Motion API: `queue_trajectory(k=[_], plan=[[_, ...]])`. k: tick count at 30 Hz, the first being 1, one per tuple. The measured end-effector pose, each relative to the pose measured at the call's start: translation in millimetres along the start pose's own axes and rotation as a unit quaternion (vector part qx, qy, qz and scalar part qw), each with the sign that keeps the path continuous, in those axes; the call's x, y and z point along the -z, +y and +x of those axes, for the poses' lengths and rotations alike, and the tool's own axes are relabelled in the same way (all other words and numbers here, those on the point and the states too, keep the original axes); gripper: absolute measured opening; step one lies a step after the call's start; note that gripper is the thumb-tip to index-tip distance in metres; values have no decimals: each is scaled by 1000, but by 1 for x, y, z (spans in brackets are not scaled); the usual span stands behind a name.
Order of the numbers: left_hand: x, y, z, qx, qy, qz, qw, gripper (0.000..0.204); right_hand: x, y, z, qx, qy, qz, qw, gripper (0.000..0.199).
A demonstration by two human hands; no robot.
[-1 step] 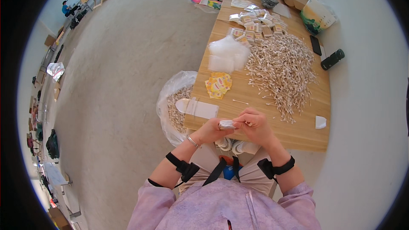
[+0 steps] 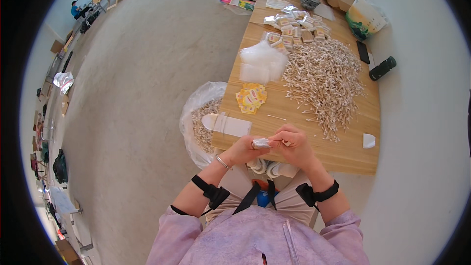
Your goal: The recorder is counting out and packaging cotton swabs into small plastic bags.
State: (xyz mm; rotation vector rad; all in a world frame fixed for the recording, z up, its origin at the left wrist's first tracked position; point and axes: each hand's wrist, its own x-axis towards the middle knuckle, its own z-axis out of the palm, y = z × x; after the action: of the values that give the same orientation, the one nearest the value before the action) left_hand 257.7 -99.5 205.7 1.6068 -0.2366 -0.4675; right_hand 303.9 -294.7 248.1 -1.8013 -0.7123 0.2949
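Just over the table's near edge, my left hand (image 2: 240, 151) is closed around a small, shiny clear plastic packet (image 2: 262, 143). What lies inside it looks whitish, but I cannot make it out. The fingers of my right hand (image 2: 293, 145) pinch the packet's right end. Beyond my hands, a single cotton swab (image 2: 277, 117) lies on the wood. A big heap of cotton swabs (image 2: 326, 81) spreads over the right half of the table. To its left sit a stack of clear plastic bags (image 2: 262, 61) and a fan of yellow cards (image 2: 251, 98).
Filled swab packets (image 2: 294, 27) are piled farther back on the wooden table (image 2: 304, 154). A white card strip (image 2: 235, 125) sits at the left edge, above a clear sack of swabs (image 2: 198, 122). A black bottle (image 2: 382, 68) and phone (image 2: 363, 52) line the wall side.
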Motion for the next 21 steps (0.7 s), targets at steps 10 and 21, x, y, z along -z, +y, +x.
queue_trajectory(k=[10, 21], plan=[[-18, -29, 31, -37, 90, -79, 992, 22, -6, 33, -5, -58, 74, -33, 995, 4], [-31, -84, 32, 23, 153, -49, 987, 13, -37, 96, -37, -32, 122, -114, 985, 9]])
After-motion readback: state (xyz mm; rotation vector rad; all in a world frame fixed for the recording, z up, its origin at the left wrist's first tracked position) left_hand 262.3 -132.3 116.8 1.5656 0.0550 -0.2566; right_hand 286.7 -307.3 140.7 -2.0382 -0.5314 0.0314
